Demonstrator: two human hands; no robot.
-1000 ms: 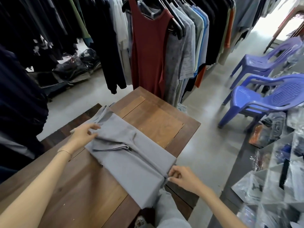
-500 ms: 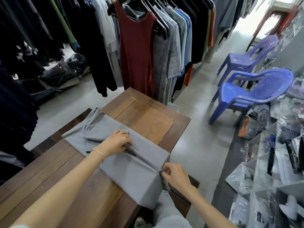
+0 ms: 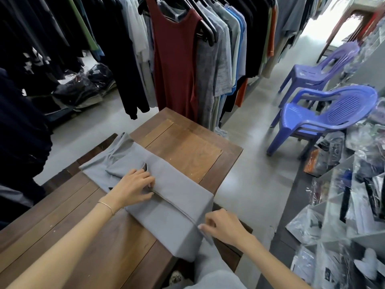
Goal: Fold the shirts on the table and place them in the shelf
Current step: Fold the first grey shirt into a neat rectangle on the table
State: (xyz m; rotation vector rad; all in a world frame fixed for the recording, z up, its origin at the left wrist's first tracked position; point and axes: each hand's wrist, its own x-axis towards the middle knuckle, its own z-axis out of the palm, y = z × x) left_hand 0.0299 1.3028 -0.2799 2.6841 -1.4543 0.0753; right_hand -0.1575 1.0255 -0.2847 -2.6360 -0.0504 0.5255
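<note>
A grey shirt (image 3: 175, 197) lies partly folded across the wooden table (image 3: 187, 147), its lower end hanging over the near right edge. My left hand (image 3: 134, 187) rests on the middle of the shirt, fingers curled and pinching the folded edge near the collar. My right hand (image 3: 223, 227) pinches the shirt's hem at the table's right edge. The shelf (image 3: 343, 215) stands at the right, its compartments filled with clothes in plastic bags.
A rack of hanging clothes (image 3: 187, 49) stands just beyond the table's far end. Two purple plastic chairs (image 3: 312, 122) stand on the floor to the right. Bagged dark clothes (image 3: 79, 90) lie on the floor at the left.
My left hand moved from the shirt's left sleeve side onto its middle, folding that side over. My right hand kept its hold on the hem.
</note>
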